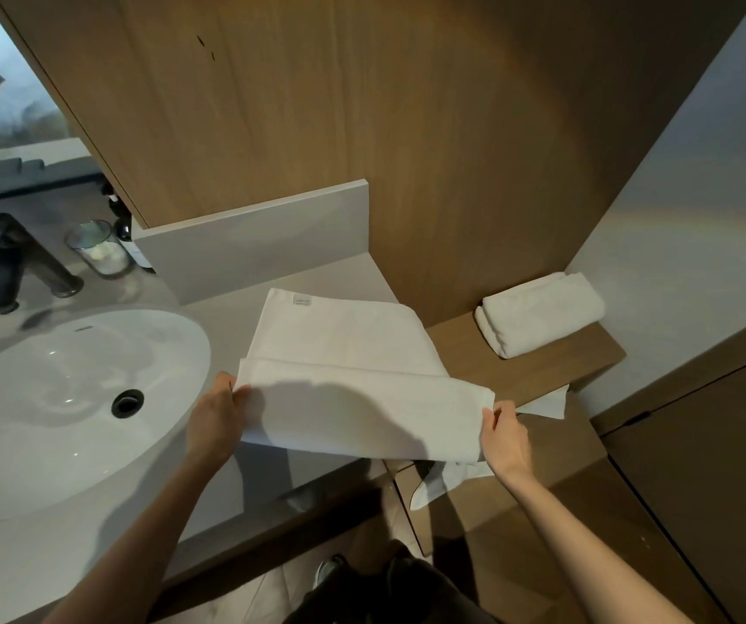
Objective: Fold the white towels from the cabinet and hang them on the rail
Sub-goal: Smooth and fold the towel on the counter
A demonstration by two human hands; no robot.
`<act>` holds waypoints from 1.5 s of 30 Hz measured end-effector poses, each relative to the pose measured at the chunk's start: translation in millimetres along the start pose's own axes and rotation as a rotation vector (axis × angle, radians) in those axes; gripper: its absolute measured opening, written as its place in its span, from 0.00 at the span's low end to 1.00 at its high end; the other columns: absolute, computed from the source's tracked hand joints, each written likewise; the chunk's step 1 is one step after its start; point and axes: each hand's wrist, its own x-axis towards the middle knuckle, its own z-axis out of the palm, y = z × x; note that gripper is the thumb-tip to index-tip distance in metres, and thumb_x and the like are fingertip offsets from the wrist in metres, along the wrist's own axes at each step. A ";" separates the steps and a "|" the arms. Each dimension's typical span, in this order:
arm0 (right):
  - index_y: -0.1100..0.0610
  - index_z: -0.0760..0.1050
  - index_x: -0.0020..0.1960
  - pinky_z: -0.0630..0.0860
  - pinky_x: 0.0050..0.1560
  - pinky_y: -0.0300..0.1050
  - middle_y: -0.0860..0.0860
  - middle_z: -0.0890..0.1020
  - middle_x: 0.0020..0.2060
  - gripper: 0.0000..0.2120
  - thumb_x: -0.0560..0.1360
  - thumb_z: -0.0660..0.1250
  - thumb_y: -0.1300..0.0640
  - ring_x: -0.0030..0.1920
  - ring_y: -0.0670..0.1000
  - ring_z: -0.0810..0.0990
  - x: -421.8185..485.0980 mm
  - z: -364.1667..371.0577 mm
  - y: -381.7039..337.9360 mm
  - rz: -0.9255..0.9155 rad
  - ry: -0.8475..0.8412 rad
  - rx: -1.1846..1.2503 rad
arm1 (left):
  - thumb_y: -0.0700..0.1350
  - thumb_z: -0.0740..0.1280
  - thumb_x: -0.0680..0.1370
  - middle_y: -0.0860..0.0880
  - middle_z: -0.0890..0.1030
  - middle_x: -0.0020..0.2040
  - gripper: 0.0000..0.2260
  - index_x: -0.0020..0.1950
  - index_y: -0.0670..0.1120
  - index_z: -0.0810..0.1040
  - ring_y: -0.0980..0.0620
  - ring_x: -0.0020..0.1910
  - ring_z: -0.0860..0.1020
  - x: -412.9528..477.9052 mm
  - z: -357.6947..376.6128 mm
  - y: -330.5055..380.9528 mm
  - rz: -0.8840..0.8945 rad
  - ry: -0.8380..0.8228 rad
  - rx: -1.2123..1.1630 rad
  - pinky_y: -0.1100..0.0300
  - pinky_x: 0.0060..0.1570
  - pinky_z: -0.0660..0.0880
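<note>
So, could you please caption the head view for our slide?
Left hand and right hand pinch a towel on the counter by the sink; a folded towel lies on the shelf.

**White towels: one mid-fold, one folded**

A white towel (344, 344) lies partly doubled over on the grey countertop (231, 326), with a small label at its far-left corner. The left hand (216, 416) and right hand (506, 439) pinch the ends of its raised near fold. A second towel (537, 313), folded thick, rests on the wooden shelf (461, 353).
</note>
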 end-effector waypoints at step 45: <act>0.47 0.45 0.79 0.33 0.74 0.61 0.47 0.44 0.79 0.28 0.82 0.41 0.40 0.78 0.50 0.36 -47.6 102.6 -141.7 -0.888 -0.307 -0.657 | 0.62 0.38 0.80 0.50 0.37 0.79 0.28 0.79 0.53 0.41 0.50 0.76 0.33 -46.8 36.9 23.3 0.304 -0.158 0.237 0.40 0.73 0.36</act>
